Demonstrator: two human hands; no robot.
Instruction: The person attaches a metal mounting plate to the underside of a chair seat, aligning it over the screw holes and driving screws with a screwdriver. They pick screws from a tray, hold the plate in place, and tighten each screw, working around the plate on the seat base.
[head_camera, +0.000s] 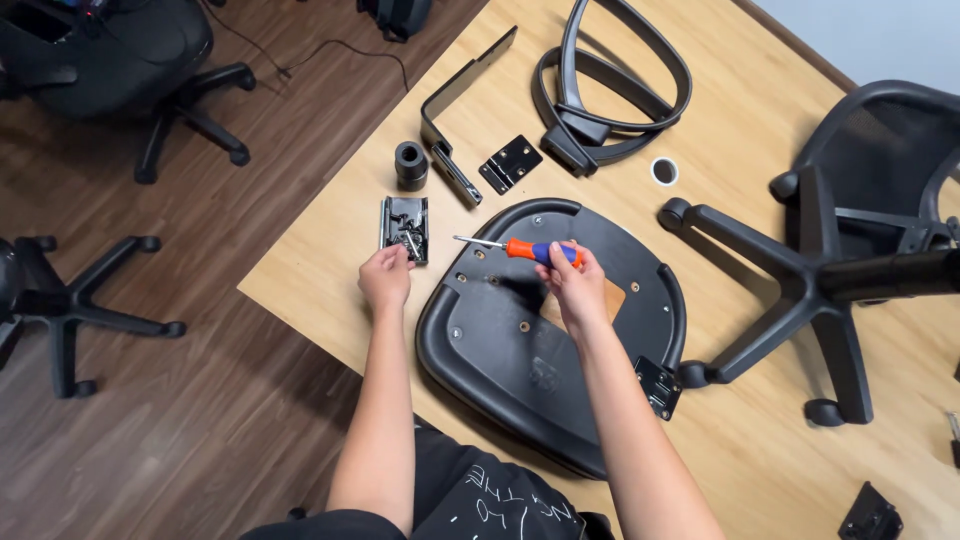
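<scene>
My right hand (574, 285) grips a screwdriver (520, 248) with an orange and blue handle, its metal shaft pointing left over the upturned black chair seat (500, 345). The seat lies bottom-up on the wooden table (760, 440) in front of me. My left hand (386, 277) reaches into a small black tray of screws (404, 226) just left of the seat, fingers curled among the screws; whether it holds one is hidden.
On the table lie a black L-shaped bracket (455, 95), a black cylinder (411, 163), a small hinge plate (510, 163), two looped armrests (610, 90) and a five-star chair base (800, 290). Office chairs (110, 60) stand on the floor at left.
</scene>
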